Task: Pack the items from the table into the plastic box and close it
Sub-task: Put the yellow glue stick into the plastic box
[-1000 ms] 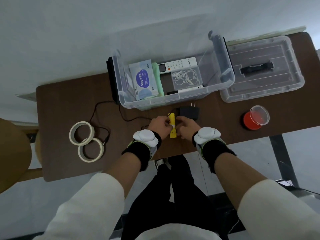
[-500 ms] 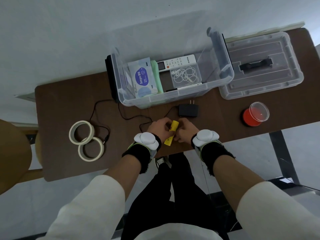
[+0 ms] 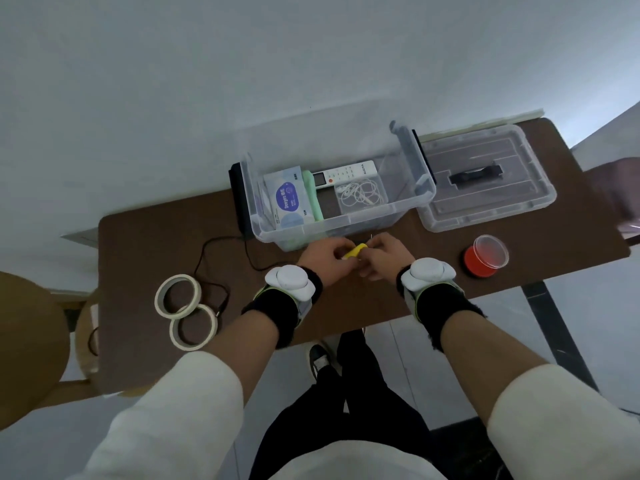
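The clear plastic box point(image 3: 412, 199) stands open at the back of the brown table point(image 3: 145, 251). Inside lie a wipes pack point(image 3: 291, 200), a white remote point(image 3: 346, 174) and white earphones point(image 3: 362, 194). Just in front of the box, my left hand point(image 3: 325, 259) and my right hand point(image 3: 382, 256) both grip a small yellow object point(image 3: 355, 252) between them. The black charger is hidden behind my hands; its black cable point(image 3: 221, 251) trails left across the table. The box's lid point(image 3: 485, 181) lies to the right.
Two rings of masking tape point(image 3: 185, 311) lie at the table's left front. A red round container with a clear lid point(image 3: 485, 256) sits at the right. A wooden chair point(image 3: 31, 341) stands at the left, a dark seat point(image 3: 623, 195) at the far right.
Both hands have moved with the yellow object away from me, up against the front of the box, and they now cover the black charger. The object has tilted from upright to slanting.
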`<move>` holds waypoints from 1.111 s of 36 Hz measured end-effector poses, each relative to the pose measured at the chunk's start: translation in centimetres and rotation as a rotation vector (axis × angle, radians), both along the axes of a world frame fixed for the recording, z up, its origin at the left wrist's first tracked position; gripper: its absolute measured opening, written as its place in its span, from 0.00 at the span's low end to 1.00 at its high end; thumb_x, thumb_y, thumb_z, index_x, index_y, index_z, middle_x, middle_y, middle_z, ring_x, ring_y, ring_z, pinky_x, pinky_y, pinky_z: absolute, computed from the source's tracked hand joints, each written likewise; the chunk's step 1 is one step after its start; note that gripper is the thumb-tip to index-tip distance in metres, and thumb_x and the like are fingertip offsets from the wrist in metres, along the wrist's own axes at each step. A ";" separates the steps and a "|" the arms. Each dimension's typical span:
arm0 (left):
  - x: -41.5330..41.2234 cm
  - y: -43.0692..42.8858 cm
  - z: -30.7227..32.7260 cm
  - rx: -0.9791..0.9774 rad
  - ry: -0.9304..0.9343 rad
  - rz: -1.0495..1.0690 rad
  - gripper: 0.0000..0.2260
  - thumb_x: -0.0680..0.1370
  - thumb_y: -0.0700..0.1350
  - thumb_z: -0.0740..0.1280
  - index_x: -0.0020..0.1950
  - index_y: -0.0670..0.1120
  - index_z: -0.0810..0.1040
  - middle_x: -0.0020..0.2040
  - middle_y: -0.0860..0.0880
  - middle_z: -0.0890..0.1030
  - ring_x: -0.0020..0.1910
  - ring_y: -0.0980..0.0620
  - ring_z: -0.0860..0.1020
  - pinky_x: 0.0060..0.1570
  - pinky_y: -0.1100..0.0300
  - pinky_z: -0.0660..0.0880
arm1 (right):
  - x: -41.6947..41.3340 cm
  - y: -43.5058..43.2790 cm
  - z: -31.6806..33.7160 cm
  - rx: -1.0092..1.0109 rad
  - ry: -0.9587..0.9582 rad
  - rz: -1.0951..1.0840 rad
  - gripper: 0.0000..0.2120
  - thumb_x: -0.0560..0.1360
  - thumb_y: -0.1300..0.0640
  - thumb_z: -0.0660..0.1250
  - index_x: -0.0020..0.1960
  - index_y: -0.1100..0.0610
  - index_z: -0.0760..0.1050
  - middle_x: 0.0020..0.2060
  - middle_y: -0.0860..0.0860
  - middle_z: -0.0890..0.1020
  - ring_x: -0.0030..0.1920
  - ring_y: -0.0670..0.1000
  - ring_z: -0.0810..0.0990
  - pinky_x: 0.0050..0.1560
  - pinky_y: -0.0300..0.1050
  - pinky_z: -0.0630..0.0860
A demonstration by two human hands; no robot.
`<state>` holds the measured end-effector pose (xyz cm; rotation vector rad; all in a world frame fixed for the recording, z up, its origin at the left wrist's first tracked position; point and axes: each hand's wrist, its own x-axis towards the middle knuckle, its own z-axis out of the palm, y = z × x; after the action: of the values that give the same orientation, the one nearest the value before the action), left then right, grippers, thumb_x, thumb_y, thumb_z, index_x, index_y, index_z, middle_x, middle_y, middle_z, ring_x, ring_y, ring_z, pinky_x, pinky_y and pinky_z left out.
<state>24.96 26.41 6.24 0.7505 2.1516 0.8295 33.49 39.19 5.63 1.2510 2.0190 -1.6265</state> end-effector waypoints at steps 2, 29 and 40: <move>-0.1 0.2 1.0 0.014 0.004 0.012 0.13 0.73 0.49 0.70 0.54 0.45 0.80 0.49 0.46 0.82 0.47 0.49 0.79 0.51 0.55 0.76 | 0.0 0.4 0.9 0.018 0.029 -0.016 0.08 0.73 0.56 0.67 0.49 0.56 0.70 0.37 0.56 0.84 0.38 0.57 0.85 0.43 0.54 0.83; -3.1 3.2 6.4 0.191 0.179 0.046 0.14 0.71 0.48 0.71 0.56 0.50 0.79 0.47 0.52 0.81 0.45 0.55 0.77 0.45 0.66 0.73 | -1.7 4.9 8.1 0.215 0.188 0.063 0.14 0.74 0.47 0.69 0.51 0.57 0.74 0.35 0.51 0.85 0.27 0.49 0.78 0.28 0.41 0.73; -5.9 6.1 5.3 0.136 0.129 0.086 0.08 0.70 0.47 0.73 0.47 0.51 0.79 0.43 0.52 0.82 0.43 0.52 0.80 0.44 0.62 0.77 | -4.6 8.8 7.8 0.250 0.169 0.100 0.12 0.73 0.46 0.69 0.47 0.55 0.77 0.33 0.51 0.85 0.27 0.48 0.78 0.29 0.40 0.72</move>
<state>19.01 32.51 11.52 0.8038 2.2726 1.0049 28.89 47.95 13.40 1.0988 2.4089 -1.5158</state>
